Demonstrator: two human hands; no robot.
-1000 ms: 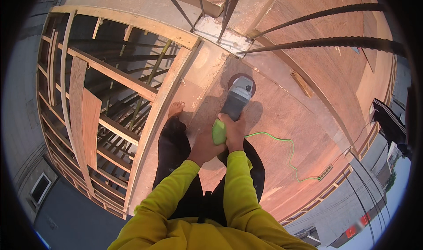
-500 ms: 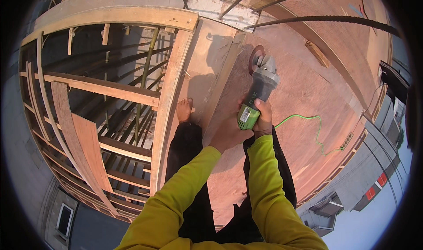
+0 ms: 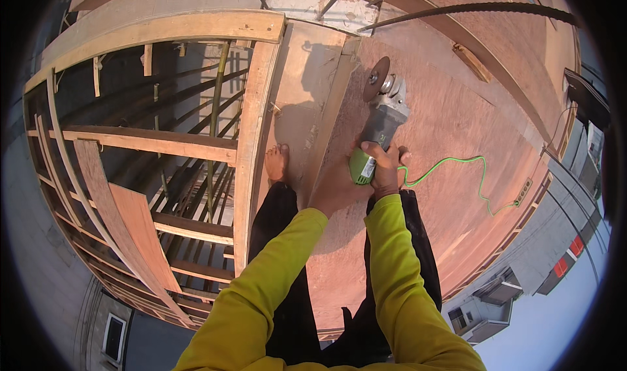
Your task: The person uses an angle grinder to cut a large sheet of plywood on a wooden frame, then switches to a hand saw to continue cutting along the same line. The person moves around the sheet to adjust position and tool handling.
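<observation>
A green and grey angle grinder (image 3: pixel 379 126) is held in front of me over the reddish plywood, its brown cutting disc (image 3: pixel 377 79) at the far end. My right hand (image 3: pixel 386 165) wraps round the grinder's body from the right, thumb across its top. On the other side my left hand (image 3: pixel 337 187) grips the green rear part from the left and below; most of its fingers are hidden behind the tool. A green cord (image 3: pixel 450 160) shows to the right of my right hand. The disc appears apart from the wood beside it.
A timber frame (image 3: pixel 253 129) edges an opening on the left, with bars and a bamboo pole (image 3: pixel 217 103) below. My bare foot (image 3: pixel 277 162) stands on a board beside it. Steel rebars (image 3: pixel 470 8) cross the top. A socket strip (image 3: pixel 524 192) lies right; a wood block (image 3: pixel 471 62) lies farther off.
The grinder has turned so its disc shows more of its face. My right hand has shifted on the body, and the view has moved slightly.
</observation>
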